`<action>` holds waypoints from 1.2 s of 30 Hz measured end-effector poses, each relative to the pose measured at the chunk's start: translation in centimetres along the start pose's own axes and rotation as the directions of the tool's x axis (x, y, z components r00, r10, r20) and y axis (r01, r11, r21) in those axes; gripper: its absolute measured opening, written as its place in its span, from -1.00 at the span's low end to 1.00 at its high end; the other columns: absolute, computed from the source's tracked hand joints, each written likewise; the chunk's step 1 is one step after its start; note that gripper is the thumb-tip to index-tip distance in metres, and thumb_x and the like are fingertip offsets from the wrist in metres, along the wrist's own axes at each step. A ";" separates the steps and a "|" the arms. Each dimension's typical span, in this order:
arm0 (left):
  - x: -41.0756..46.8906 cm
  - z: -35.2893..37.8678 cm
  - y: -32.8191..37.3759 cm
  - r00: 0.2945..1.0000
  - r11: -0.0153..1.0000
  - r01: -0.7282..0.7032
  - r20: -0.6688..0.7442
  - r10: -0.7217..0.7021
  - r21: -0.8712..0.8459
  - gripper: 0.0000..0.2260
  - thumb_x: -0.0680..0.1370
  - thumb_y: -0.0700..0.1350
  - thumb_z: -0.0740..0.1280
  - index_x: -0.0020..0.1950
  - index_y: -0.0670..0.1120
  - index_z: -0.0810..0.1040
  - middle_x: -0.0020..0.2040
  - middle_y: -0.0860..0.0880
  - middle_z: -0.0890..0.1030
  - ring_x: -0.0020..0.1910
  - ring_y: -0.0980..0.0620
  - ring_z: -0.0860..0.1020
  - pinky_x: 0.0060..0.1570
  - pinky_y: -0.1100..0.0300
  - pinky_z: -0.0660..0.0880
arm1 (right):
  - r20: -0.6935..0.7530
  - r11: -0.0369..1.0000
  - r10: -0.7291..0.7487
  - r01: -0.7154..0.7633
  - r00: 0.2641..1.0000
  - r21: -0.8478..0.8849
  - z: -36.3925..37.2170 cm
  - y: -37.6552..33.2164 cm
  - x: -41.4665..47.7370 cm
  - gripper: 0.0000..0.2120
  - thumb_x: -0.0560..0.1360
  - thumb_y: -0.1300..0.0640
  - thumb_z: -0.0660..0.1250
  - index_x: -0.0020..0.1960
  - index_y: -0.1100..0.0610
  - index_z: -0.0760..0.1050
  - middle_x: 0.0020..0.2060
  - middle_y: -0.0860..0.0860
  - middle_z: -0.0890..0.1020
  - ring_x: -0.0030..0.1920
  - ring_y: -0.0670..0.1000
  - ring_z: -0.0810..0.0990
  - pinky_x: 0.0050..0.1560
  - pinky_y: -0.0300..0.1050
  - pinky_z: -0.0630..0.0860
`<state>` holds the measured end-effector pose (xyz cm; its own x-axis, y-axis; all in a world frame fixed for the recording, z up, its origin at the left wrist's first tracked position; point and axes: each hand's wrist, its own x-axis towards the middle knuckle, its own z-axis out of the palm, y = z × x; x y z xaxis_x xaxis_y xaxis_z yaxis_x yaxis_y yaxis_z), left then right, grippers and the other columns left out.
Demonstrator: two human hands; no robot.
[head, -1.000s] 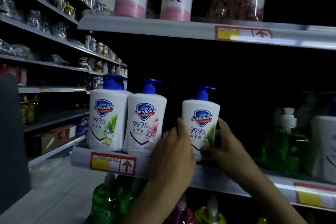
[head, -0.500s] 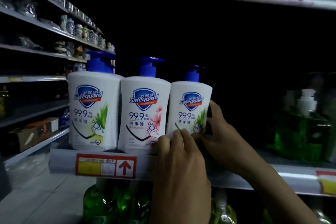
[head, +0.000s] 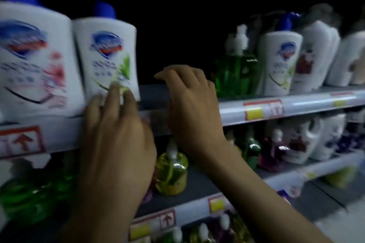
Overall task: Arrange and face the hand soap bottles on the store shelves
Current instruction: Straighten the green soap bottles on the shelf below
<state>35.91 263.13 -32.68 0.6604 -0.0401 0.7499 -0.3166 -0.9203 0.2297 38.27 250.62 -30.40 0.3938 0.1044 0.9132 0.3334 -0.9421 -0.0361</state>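
Pressing my left hand against the lower front of the leaf-label bottle, I have the fingers straight and a little spread, their tips on the white plastic just above the shelf edge. My right hand hangs just to the right of that bottle, apart from it. Its fingers are loosely curled over the bare shelf and it holds nothing. The leaf-label bottle stands upright at the front of the shelf with its label toward me. It sits close against the pink-flower bottle on its left. Both are smooth white plastic with rounded shoulders, blue pump tops and a blue shield logo, though motion blur smears the print. Further right on the same shelf, past a dark gap, stand a green clear bottle with a white pump and another white pump bottle, with more white bottles behind it. The shelf is dark grey, fronted by a pale glossy rail that carries an arrow tag in red and a yellow price tag. On the shelf below sit a yellow clear bottle, green ones to the left and white refill pouches to the right. The back of the shelving is too dark to see.
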 end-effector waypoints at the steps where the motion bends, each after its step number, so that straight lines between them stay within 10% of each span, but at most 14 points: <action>1: -0.6 0.3 0.9 0.998 0.998 -0.034 -0.063 0.031 -0.058 -0.59 0.51 -0.20 0.19 0.34 -0.32 0.42 0.40 -0.29 0.38 0.33 -0.33 0.32 0.33 -0.13 0.23 | -0.093 1.000 -0.019 0.020 0.996 0.007 -0.3 1.2 -1.5 -0.66 0.38 0.14 0.15 0.06 0.14 0.60 0.03 0.09 0.63 0.03 0.19 0.54 -0.09 0.02 0.41; 4: -3.1 2.3 3.9 0.955 0.924 -0.264 -0.211 0.209 -0.278 -0.72 0.53 -0.25 0.19 0.18 -0.29 0.57 0.21 -0.23 0.54 0.18 -0.18 0.43 0.26 0.09 0.29 | -0.196 0.999 0.016 -0.005 0.981 0.054 -0.3 5.7 -6.7 -0.84 0.44 0.22 0.23 -0.18 0.20 0.59 -0.21 0.15 0.59 -0.18 0.19 0.51 -0.22 0.05 0.42; 7: -6.7 7.8 6.0 0.932 0.809 -0.305 0.017 0.362 -0.502 -0.80 0.54 -0.22 0.20 0.03 -0.16 0.61 0.00 -0.01 0.54 -0.05 0.07 0.47 0.04 0.39 0.30 | -0.172 0.971 0.216 -0.194 0.961 0.138 -0.8 10.4 -12.1 -0.88 0.31 0.31 0.21 -0.30 0.19 0.51 -0.31 0.12 0.50 -0.25 0.14 0.45 -0.28 0.05 0.39; 11: -9.7 15.5 8.8 0.814 0.775 -0.072 0.412 0.409 -0.627 -0.74 0.60 -0.19 0.18 0.25 0.00 0.49 0.18 0.24 0.37 0.17 0.22 0.43 0.14 0.46 0.30 | -0.279 0.751 0.659 -0.631 0.699 0.194 -1.5 17.5 -13.7 -0.77 0.25 0.36 0.15 -0.25 0.16 0.53 -0.28 0.10 0.59 -0.19 0.13 0.55 -0.16 0.02 0.46; 14: -9.7 19.0 11.0 0.757 0.793 -0.026 0.506 0.413 -0.609 -0.58 0.60 -0.20 0.19 0.45 0.02 0.31 0.48 0.25 0.11 0.41 0.16 0.27 0.33 0.26 0.30 | -0.049 0.584 0.811 -0.801 0.583 0.128 0.5 21.7 -14.5 -0.67 0.31 0.35 0.18 -0.08 0.12 0.62 -0.09 0.09 0.68 -0.02 0.13 0.64 0.01 0.04 0.56; 19: -7.3 21.4 12.8 0.759 0.896 -0.244 0.503 0.414 -0.371 -0.43 0.58 -0.15 0.16 0.54 0.13 0.04 0.55 0.17 -0.24 0.11 -0.13 0.53 -0.13 0.09 0.46 | 0.104 0.613 0.789 -0.787 0.606 -0.064 3.2 24.9 -16.6 -0.70 0.43 0.20 0.18 0.10 0.13 0.57 0.08 0.14 0.62 0.04 0.19 0.59 -0.14 -0.11 0.41; 27: -6.7 22.4 12.5 0.834 0.939 -0.285 0.433 0.342 -0.194 -0.47 0.58 -0.03 0.18 0.52 0.03 0.09 0.56 0.07 -0.06 0.05 -0.09 0.59 -0.12 0.08 0.51 | 0.218 0.645 0.756 -0.760 0.617 -0.085 4.9 24.8 -15.7 -0.75 0.51 -0.04 0.33 -0.01 0.15 0.48 -0.11 0.10 0.63 -0.08 0.15 0.59 -0.17 -0.01 0.49; 36: -7.4 22.6 10.9 0.864 0.758 0.012 0.389 0.320 -0.652 -0.53 0.57 -0.17 0.29 0.47 -0.04 0.28 0.47 0.11 0.22 0.28 0.00 0.42 0.21 0.34 0.38 | 0.566 0.510 0.572 -0.798 0.594 0.321 0.5 23.2 -15.7 -0.80 0.52 0.08 0.37 0.13 0.06 0.59 -0.05 -0.07 0.68 -0.08 -0.22 0.62 -0.08 -0.25 0.52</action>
<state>42.92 244.64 -49.74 0.7338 -0.4808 0.4799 -0.6758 -0.4449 0.5877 40.21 227.29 -45.79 0.9092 -0.2966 0.2923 0.1314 -0.4618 -0.8772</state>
